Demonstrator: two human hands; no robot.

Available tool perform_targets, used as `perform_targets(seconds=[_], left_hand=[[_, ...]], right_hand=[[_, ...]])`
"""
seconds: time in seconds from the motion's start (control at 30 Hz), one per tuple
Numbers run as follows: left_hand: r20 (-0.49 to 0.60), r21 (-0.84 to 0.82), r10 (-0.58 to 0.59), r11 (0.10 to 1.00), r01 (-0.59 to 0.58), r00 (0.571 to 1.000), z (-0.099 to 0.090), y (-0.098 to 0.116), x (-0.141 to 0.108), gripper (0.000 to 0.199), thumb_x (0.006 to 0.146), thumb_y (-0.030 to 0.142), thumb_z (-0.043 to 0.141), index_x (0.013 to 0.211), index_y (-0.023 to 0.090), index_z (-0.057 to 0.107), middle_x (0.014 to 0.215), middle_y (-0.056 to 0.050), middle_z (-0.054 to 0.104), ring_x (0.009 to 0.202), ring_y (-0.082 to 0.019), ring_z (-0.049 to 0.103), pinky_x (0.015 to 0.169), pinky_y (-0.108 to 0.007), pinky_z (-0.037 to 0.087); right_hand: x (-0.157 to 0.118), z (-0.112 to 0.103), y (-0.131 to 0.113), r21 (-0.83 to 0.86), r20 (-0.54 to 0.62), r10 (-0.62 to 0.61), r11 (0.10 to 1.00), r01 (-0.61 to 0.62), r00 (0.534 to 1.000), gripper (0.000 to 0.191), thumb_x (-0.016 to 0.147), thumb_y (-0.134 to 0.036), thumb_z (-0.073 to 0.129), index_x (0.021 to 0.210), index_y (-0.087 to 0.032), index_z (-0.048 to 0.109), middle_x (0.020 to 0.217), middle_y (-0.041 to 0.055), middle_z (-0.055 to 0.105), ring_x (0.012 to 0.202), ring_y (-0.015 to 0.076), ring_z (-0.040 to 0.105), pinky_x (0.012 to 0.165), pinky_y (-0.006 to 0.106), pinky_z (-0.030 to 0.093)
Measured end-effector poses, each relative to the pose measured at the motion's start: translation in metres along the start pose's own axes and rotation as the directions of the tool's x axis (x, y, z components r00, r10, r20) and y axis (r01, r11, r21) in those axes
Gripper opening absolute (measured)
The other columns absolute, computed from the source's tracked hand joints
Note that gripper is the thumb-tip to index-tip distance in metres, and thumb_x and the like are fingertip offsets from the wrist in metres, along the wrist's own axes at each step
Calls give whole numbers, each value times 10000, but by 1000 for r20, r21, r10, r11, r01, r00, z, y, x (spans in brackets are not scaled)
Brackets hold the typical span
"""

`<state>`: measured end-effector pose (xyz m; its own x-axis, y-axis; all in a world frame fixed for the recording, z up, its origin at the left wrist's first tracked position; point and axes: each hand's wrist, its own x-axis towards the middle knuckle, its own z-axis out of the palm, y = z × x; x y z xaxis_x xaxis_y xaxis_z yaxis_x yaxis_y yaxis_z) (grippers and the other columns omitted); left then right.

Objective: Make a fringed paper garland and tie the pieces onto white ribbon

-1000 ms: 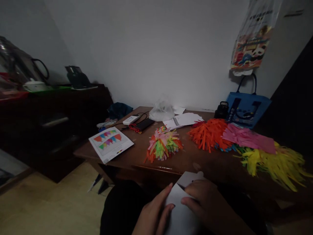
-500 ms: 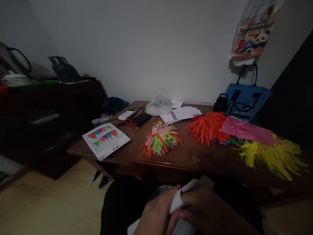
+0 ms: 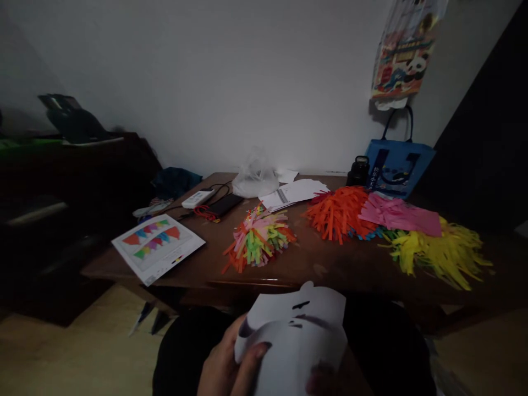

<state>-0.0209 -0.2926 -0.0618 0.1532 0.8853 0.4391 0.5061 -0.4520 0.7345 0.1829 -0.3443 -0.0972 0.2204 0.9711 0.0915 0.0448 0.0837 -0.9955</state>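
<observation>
A white paper (image 3: 297, 330), curled and with small dark slits or marks near its top, is held over my lap. My left hand (image 3: 233, 360) grips its left edge, thumb on the front face. My right hand (image 3: 336, 374), dim and partly behind the sheet, holds its lower right side. On the table beyond lie a multicoloured tissue tassel bunch (image 3: 259, 236), an orange-red fringed bunch (image 3: 342, 214), a pink bunch (image 3: 400, 214) and a yellow one (image 3: 445, 250).
The brown table (image 3: 289, 272) also bears a printed sheet with coloured pennants (image 3: 159, 245), a white power strip (image 3: 198, 198), a black device (image 3: 225, 204), a plastic bag (image 3: 256, 176), white papers (image 3: 295, 192), a dark bottle (image 3: 358, 171) and a blue bag (image 3: 398, 165).
The view has shifted so the table's things sit further left. The paper, earlier folded between my two close hands, now stands opened out, and my hands are further apart on its sides.
</observation>
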Motion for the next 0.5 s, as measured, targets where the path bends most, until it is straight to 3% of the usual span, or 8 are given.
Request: perform_targets(seconds=[0.1,0.17,0.27,0.37,0.5], left_hand=[[6,-66,-58,996,58,998,13,2,-5,445,874,526,560,1139,176,633,1008,-93,766,847,-244,735,762,-250,581],[-7,-98,-100,990,98,995,20,3,-7,451,887,537,524,1139,178,624,1033,-94,756,860,-247,729,760,-259,581],[-10,-111,-141,984,139,990,24,2,-7,408,898,532,496,1069,191,640,905,-63,765,771,-233,726,668,-245,579],[-58,-80,-180,981,175,982,21,-1,-4,376,890,529,506,958,191,658,748,-39,744,655,-222,703,567,-232,556],[-58,-138,-235,964,226,970,25,-3,-4,386,866,538,541,978,187,658,826,-48,754,670,-225,698,575,-246,556]], right_hand=[[3,3,-15,45,-94,207,978,-204,974,654,642,-702,709,967,-134,704,877,135,743,803,310,693,663,365,557],[12,-3,-27,65,-121,222,974,-215,968,562,635,-627,745,892,-128,715,835,118,745,773,294,682,640,330,537],[18,-8,-32,86,-130,192,980,-182,973,567,644,-633,726,896,-126,716,828,112,747,754,275,671,627,314,522],[8,-2,-19,45,-100,205,978,-201,974,677,606,-691,716,959,-114,708,851,132,741,759,286,673,626,334,530],[-7,4,-1,-44,-161,302,949,-313,940,704,593,-718,707,949,-111,709,875,153,740,808,321,687,647,357,546]])
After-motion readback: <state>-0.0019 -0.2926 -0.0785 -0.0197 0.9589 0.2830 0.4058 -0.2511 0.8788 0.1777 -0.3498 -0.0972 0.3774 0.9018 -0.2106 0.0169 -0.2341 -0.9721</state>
